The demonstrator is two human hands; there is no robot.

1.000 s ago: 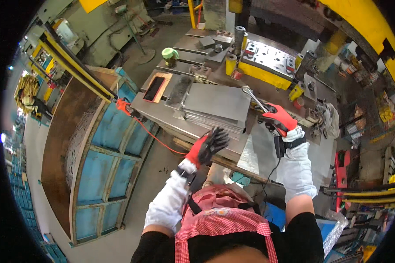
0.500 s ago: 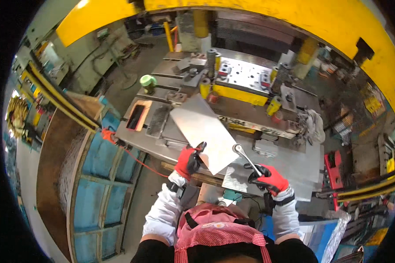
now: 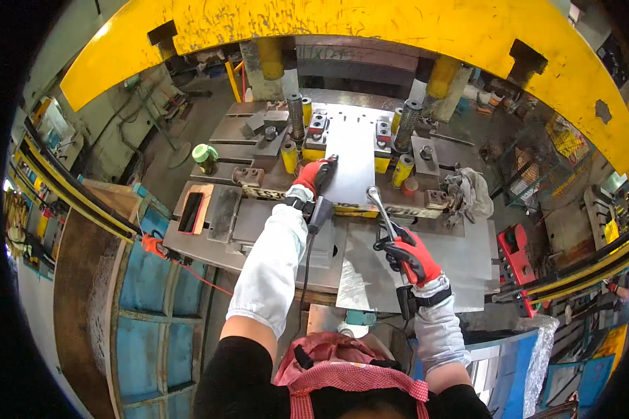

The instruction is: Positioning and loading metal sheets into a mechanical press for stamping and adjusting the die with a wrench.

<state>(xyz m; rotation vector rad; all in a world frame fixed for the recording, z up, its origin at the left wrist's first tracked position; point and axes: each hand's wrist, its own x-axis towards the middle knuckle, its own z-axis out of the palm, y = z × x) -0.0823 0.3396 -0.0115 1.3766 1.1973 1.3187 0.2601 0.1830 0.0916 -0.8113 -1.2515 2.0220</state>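
A bright rectangular metal sheet (image 3: 351, 150) lies on the press die (image 3: 383, 155), between its yellow guide posts. My left hand (image 3: 317, 174), in a red and black glove, is closed on the sheet's left edge, the thumb on top. The fingers beneath are hidden. My right hand (image 3: 411, 255), gloved alike, is wrapped round the handle of a ratchet wrench (image 3: 381, 207). The wrench's round head is at the sheet's near right corner; whether it touches I cannot tell.
A yellow press beam (image 3: 342, 19) arches over the die. Several flat sheets (image 3: 426, 269) lie on the near right bench. A crumpled rag (image 3: 467, 192) lies at the right, a green-lidded bottle (image 3: 204, 157) and a phone (image 3: 191, 211) at the left. A blue-panelled crate (image 3: 141, 293) stands lower left.
My left hand has carried the sheet forward from above the bench onto the die and straightened it. My right hand has moved slightly forward with the wrench.
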